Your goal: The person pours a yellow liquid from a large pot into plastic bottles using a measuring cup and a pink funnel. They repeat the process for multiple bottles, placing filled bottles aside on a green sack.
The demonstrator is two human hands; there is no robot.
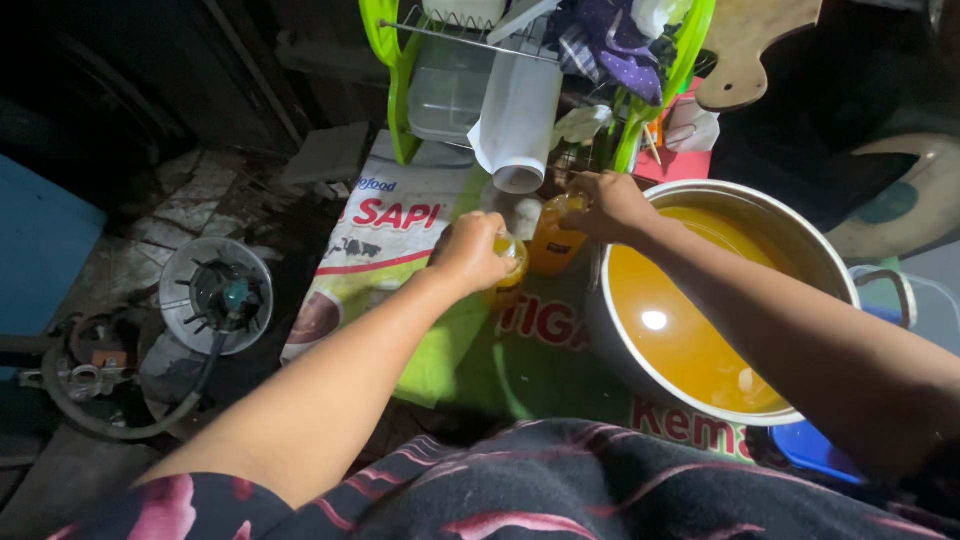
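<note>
Two bare arms reach forward over a dark patterned cloth (pixel 600 490) at the lower edge of the view. Just beyond it, on the right, one large metal pot (pixel 745 205) stands nearly full of orange-yellow liquid.

The left hand (pixel 470 252) has its fingers closed over the top of one small bottle of orange liquid (pixel 510 275), which stands on printed plastic sheets (pixel 385 225) spread on the floor. The right hand (pixel 610 205) closes its fingers around the cap of a second, similar bottle (pixel 553 240), just beside the first and close to the pot's rim. That makes two bottles in hand; I cannot tell whether more are hidden behind them.

A likely mishap, as I judge it: the bottles stand on soft, wrinkled plastic, so a twist at the cap could tip one and spill it. The right forearm also crosses the brimming pot, and a dip could touch the liquid.

Farther left sits one single-burner gas stove (pixel 215 295). Farthest off stands one green dish rack (pixel 400 90) holding containers, with one wooden board (pixel 745 60) to its right.
</note>
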